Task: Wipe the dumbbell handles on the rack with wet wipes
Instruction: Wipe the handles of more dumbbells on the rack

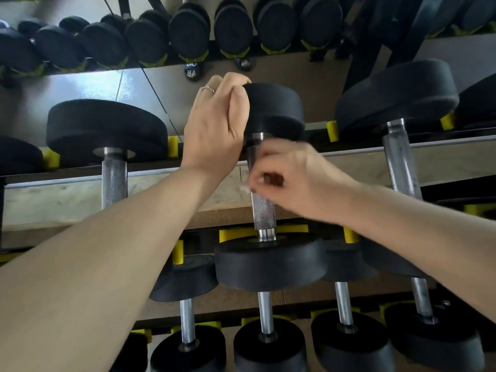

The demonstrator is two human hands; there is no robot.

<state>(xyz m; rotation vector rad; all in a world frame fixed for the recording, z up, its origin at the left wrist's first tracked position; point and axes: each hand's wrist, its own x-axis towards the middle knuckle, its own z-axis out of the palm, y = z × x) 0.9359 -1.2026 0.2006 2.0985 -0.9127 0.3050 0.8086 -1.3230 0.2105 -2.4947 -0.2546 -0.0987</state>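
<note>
Your left hand [217, 122] grips the dumbbell's far head [273, 108] to steady it while your right hand [292, 178], fingers closed on a wipe [245, 187], rubs the handle [263, 210].

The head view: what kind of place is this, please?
Most likely a gym's free-weight area. Black dumbbells lie in rows on a rack with yellow cradles, and a wall mirror behind reflects another row.

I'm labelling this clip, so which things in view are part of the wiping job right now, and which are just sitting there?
In the job:
- left hand gripping the middle dumbbell's far head
- right hand on its knurled handle
- white wipe, barely visible

Just there:
- left neighbouring dumbbell
- right neighbouring dumbbell
- lower-tier dumbbells
- yellow rack cradles
</note>
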